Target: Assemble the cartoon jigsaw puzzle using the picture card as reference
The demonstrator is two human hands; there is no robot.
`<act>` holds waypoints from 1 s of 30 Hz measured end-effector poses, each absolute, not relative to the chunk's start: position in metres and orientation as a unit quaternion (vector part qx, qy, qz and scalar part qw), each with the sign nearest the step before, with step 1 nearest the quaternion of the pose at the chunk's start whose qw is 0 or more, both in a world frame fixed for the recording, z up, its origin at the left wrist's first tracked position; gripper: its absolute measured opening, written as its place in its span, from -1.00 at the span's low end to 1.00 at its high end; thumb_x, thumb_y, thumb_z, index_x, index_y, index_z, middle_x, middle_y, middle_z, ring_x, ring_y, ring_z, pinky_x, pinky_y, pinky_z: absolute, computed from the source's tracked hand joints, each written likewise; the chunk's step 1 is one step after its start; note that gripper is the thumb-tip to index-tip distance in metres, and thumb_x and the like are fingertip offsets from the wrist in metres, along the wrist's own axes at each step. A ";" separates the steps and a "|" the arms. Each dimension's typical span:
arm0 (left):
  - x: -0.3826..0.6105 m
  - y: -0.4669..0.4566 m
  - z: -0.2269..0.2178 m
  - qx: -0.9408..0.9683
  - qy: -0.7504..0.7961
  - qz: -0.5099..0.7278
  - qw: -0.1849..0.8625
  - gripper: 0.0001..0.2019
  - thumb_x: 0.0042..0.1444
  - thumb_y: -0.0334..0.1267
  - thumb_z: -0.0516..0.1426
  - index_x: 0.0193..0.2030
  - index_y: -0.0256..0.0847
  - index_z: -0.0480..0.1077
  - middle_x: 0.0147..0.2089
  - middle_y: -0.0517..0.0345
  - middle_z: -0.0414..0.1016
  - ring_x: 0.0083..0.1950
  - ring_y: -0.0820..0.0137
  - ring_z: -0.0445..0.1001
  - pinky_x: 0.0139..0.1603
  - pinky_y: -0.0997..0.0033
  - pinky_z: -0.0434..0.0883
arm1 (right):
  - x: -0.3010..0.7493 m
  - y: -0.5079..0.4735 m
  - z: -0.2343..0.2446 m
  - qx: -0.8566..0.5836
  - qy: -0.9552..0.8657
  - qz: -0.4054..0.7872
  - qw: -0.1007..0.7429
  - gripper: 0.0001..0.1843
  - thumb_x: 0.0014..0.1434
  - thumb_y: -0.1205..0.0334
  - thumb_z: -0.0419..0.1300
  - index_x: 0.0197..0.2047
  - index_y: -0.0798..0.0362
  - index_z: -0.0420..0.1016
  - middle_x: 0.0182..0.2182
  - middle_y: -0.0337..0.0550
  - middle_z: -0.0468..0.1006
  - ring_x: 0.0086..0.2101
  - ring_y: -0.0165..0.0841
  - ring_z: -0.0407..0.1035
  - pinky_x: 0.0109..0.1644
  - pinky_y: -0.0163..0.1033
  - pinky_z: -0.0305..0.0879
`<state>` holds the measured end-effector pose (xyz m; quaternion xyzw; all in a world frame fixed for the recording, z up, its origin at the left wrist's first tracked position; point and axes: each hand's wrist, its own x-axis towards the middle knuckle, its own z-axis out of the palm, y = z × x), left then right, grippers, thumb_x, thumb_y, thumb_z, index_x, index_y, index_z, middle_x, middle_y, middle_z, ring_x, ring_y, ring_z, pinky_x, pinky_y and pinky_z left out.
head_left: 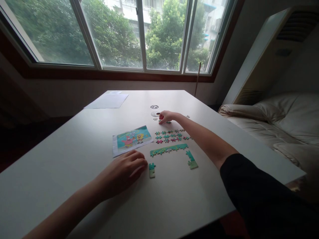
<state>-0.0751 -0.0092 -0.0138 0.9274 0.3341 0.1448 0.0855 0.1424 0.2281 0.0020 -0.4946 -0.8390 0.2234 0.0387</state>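
Observation:
My right hand [166,117] reaches far across the table, its fingers pinched down on a small greenish puzzle piece, mostly covered by the fingertips. My left hand [131,166] rests on the tabletop, fingers loosely bent and thumb apart, holding nothing. Just right of its fingertips lies a short joined puzzle section [152,170]. A long joined green strip [169,150] lies above it, and an angled section [191,160] is at the right. Rows of loose puzzle pieces [165,136] spread beyond the strip. A cartoon picture sheet [133,138] lies behind my left hand.
The white table [74,149] carries two round disc-like items [154,107] past my right hand and pale sheets [107,100] at the far left. A cream sofa [286,119] stands to the right. A thin stick [197,79] leans by the window behind the table.

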 end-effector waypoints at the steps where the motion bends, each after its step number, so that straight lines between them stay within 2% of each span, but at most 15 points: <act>1: -0.075 -0.009 -0.014 0.928 0.333 0.146 0.085 -0.81 0.25 -0.34 -0.05 -0.16 -0.13 0.38 -0.15 0.06 0.41 -0.14 0.31 0.37 -0.20 0.34 0.37 | 0.142 0.224 0.002 -0.487 -0.842 0.226 0.052 -0.70 -0.10 0.31 0.34 -0.24 0.19 0.48 -0.28 -0.02 0.54 -0.37 -0.38 0.38 -0.35 -0.32 0.27; 9: -0.071 -0.015 -0.012 0.930 0.320 0.169 0.068 -0.82 0.23 -0.36 -0.03 -0.15 -0.14 0.37 -0.13 0.05 0.41 -0.11 0.30 0.38 -0.17 0.30 0.38 | 0.176 0.157 0.004 -0.383 -0.863 0.297 0.144 -0.81 0.09 0.30 0.19 -0.19 0.16 0.40 -0.28 -0.13 0.49 -0.29 -0.46 0.39 -0.24 -0.34 0.34; 12: -0.061 -0.022 -0.011 0.938 0.304 0.157 0.061 -0.81 0.22 -0.39 -0.04 -0.18 -0.17 0.38 -0.14 0.03 0.41 -0.10 0.29 0.37 -0.15 0.29 0.38 | 0.208 0.130 0.005 -0.328 -0.832 0.410 0.179 -0.79 0.08 0.29 0.19 -0.18 0.17 0.41 -0.33 -0.15 0.48 -0.33 -0.45 0.41 -0.23 -0.29 0.37; 17: -0.038 -0.035 -0.012 0.956 0.261 0.130 0.028 -0.81 0.21 -0.41 -0.05 -0.18 -0.17 0.37 -0.13 0.02 0.42 -0.11 0.27 0.38 -0.16 0.26 0.38 | 0.250 0.100 0.001 -0.346 -0.773 0.485 0.218 -0.64 0.00 0.23 0.27 -0.12 0.15 0.40 -0.37 -0.20 0.44 -0.34 -0.47 0.39 -0.26 -0.31 0.36; 22: -0.031 -0.039 -0.010 0.963 0.235 0.129 -0.039 -0.81 0.21 -0.44 -0.05 -0.17 -0.20 0.36 -0.16 -0.01 0.45 -0.12 0.21 0.40 -0.17 0.20 0.37 | 0.262 0.085 -0.009 -0.359 -0.728 0.521 0.265 -0.69 -0.02 0.28 0.29 -0.17 0.15 0.41 -0.37 -0.20 0.47 -0.33 -0.48 0.39 -0.20 -0.30 0.36; 26: -0.047 -0.035 -0.008 0.954 0.251 0.155 -0.060 -0.80 0.24 -0.42 -0.06 -0.19 -0.21 0.37 -0.15 0.02 0.47 -0.13 0.22 0.41 -0.18 0.21 0.38 | 0.257 0.079 -0.011 -0.352 -0.727 0.529 0.259 -0.70 -0.01 0.28 0.28 -0.16 0.15 0.43 -0.36 -0.19 0.49 -0.32 -0.47 0.40 -0.18 -0.28 0.36; 30: -0.067 -0.033 -0.008 0.951 0.266 0.149 -0.050 -0.79 0.25 -0.39 -0.05 -0.11 -0.20 0.38 -0.11 0.02 0.47 -0.12 0.24 0.42 -0.16 0.23 0.40 | 0.243 0.071 -0.006 -0.312 -0.761 0.524 0.221 -0.66 0.04 0.28 0.23 -0.08 0.15 0.46 -0.35 -0.18 0.51 -0.33 -0.48 0.39 -0.23 -0.31 0.36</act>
